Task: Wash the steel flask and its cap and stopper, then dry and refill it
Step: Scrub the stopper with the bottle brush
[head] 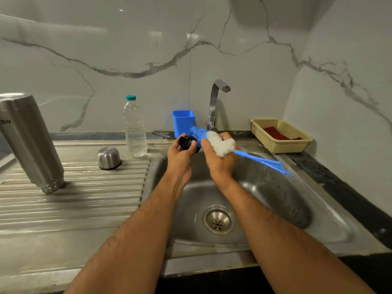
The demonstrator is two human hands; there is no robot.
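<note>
From the head camera, the left hand (180,154) curls round the small black round stopper (186,142) above the steel sink basin (275,200). Just to its right, the right hand (220,160) grips the blue-handled bottle brush with white and blue bristles (220,144) by its head. The brush's long axis runs from the stopper out to the right, its tip touching the stopper.

Legible markings: 1 only. The steel flask (29,141), standing mouth-down on the draining board at far left, carries dark printed lettering on its upper left side, at the frame edge. The lettering appears upside-down, in line with the inverted flask, and is cut off by the frame edge; only about 3 or 4 characters show, and they cannot be read with confidence. The clear plastic bottle (134,128) with a teal lid, further right on the board, shows no label. No other text, numbers or signs can be read.
</note>
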